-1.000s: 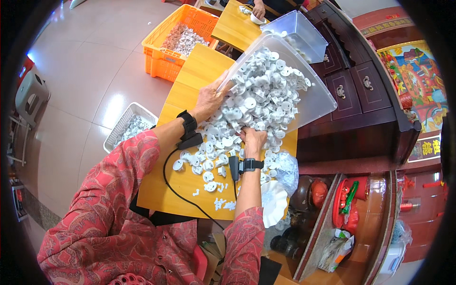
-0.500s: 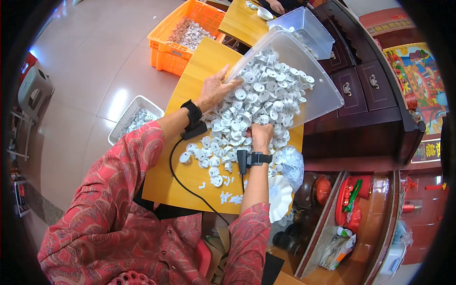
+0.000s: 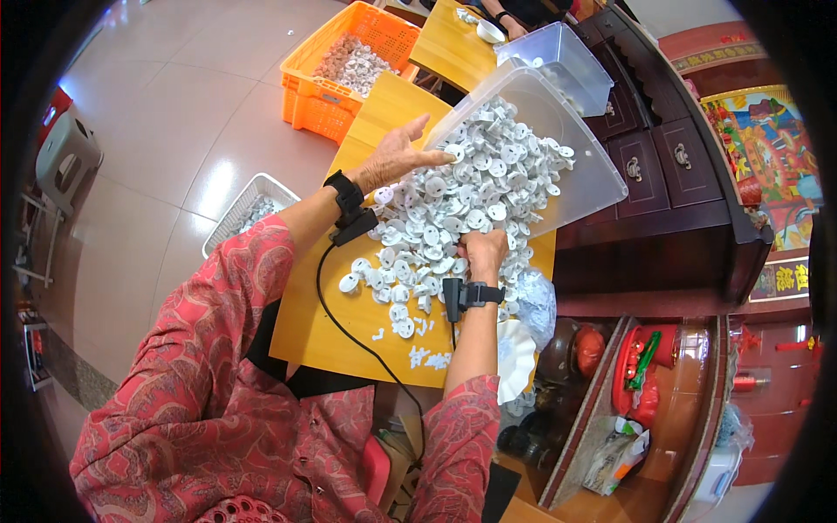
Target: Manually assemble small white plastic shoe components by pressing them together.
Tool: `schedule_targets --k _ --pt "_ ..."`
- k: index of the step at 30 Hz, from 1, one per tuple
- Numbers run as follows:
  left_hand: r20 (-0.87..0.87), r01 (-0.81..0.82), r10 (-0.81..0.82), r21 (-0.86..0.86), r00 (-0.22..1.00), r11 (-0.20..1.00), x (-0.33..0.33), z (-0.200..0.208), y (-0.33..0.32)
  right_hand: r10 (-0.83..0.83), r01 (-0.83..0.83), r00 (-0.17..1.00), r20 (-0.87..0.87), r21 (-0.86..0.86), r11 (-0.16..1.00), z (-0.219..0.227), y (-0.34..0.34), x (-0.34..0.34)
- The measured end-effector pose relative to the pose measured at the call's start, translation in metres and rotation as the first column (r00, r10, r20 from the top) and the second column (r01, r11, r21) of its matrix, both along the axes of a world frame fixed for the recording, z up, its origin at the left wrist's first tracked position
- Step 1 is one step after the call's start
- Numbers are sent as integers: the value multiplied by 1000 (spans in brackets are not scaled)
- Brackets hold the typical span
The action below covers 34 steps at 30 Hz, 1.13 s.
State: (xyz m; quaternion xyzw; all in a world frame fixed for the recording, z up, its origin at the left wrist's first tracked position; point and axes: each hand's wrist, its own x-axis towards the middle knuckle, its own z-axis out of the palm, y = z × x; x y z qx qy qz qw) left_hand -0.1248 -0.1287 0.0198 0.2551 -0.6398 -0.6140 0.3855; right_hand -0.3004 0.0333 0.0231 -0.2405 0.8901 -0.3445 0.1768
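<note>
A big heap of small white round plastic parts (image 3: 488,187) spills from a clear plastic bin (image 3: 582,166), tipped on its side, onto the yellow table (image 3: 318,327). My left hand (image 3: 403,157) is open at the heap's far left edge, fingers and thumb spread, by the bin's rim. Nothing shows in it. Lower in the heap, my right hand (image 3: 484,253) has its fingers curled in among the parts; what they hold is hidden. Both wrists wear black straps with small black boxes. Near the front edge lie several tiny white pieces (image 3: 427,357).
An orange crate (image 3: 318,105) of similar parts and a white basket (image 3: 248,213) stand on the left. A white scalloped dish (image 3: 517,362) and a clear bag (image 3: 536,305) sit on the right. Beyond are a second bin (image 3: 562,65), a co-worker's hand (image 3: 514,30) and a dark cabinet (image 3: 671,174).
My left hand has spread its fingers wider. My right hand stays low in the heap, with little movement. The view has shifted slightly, and the co-worker's hand has moved toward the white bowl.
</note>
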Motion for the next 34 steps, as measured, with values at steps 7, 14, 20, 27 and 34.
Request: schedule_targets --k 7,14,20,27,34 --pt "-47 -51 42 -210 998 976 24 0 -11 106 -54 941 -320 166 985 7 14 -1" --pt "-66 -87 106 246 992 965 58 15 8 125 -106 936 -329 76 991 -7 22 -20" --pt "386 -238 265 -118 884 964 85 2 39 177 -128 921 -347 160 979 20 26 0" --pt "435 -8 -23 70 900 998 93 2 56 170 -160 928 -332 58 985 46 44 22" --pt "188 177 -190 84 964 981 127 95 90 125 -134 990 -67 -142 981 81 95 66"
